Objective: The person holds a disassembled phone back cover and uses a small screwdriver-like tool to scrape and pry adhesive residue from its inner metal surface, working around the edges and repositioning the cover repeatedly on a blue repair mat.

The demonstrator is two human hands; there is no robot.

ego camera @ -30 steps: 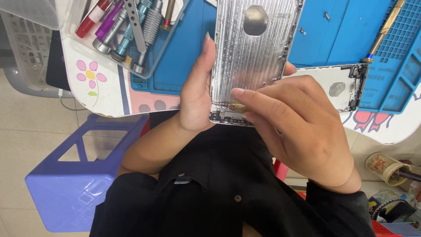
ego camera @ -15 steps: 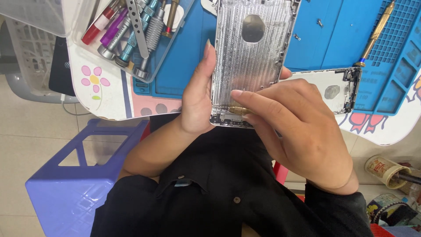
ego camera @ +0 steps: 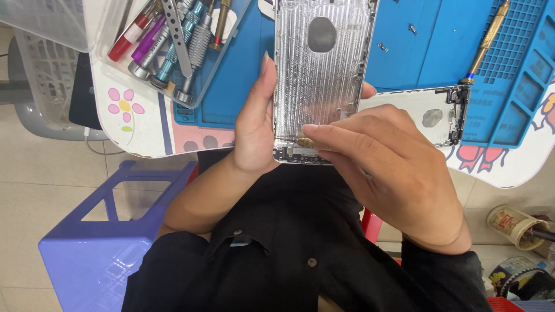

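Over the desk point(ego camera: 133, 130) edge — a silver phone housing point(ego camera: 321, 81) held up.
Left hand point(ego camera: 254, 124) clamps its side; right hand point(ego camera: 381, 167) pinches a small brass tool point(ego camera: 305, 141) at its lower end — blue mat point(ego camera: 404, 52), tool tray point(ego camera: 173, 46), purple stool point(ego camera: 110, 237) on tiles.

White table point(ego camera: 136, 136) with a pink flower print carrying a blue work mat point(ego camera: 404, 52). Lying on the mat: a clear tray point(ego camera: 228, 55) of screwdrivers, a gold-handled screwdriver point(ego camera: 487, 39), a second silver phone housing point(ego camera: 425, 115) and small loose screws point(ego camera: 383, 46). Standing on the tiled floor point(ego camera: 63, 196) beside the table: a purple plastic stool point(ego camera: 110, 254).
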